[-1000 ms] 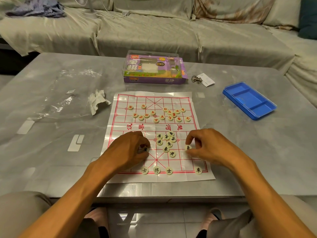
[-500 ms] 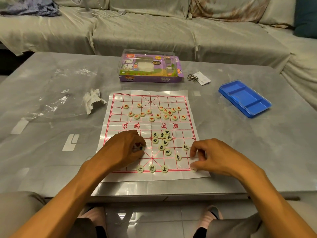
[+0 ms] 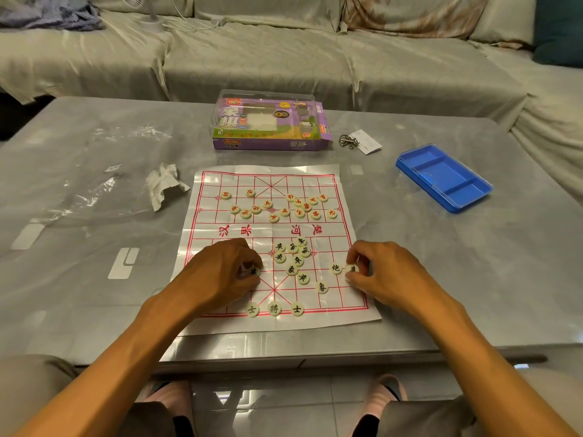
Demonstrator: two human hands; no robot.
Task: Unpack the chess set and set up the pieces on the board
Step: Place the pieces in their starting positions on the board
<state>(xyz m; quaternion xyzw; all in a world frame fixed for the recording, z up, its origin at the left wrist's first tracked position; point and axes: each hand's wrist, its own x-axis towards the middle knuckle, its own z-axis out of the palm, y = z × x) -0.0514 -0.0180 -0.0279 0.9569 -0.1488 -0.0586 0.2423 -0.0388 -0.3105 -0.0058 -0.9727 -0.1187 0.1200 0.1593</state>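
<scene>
My left hand [image 3: 225, 272] pinches one black piece [image 3: 253, 271], my right hand [image 3: 383, 272] another [image 3: 352, 269]; I should seat each squarely on its board [image 3: 356, 313] intersection.

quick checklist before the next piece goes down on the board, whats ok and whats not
1. Board lies flat on the table: ok, only light creases.
2. Left hand has a piece: ok, it pinches a black-lettered piece over the near left of the grid.
3. Right hand has a piece: ok, it pinches a piece at the right edge, beside the cannon piece.
4. Near back row filled: not ok, only three pieces stand at its centre.
5. Black pile sorted: not ok, clustered mid-board.
6. Red pieces placed: not ok, scattered loose on the far half.
</scene>
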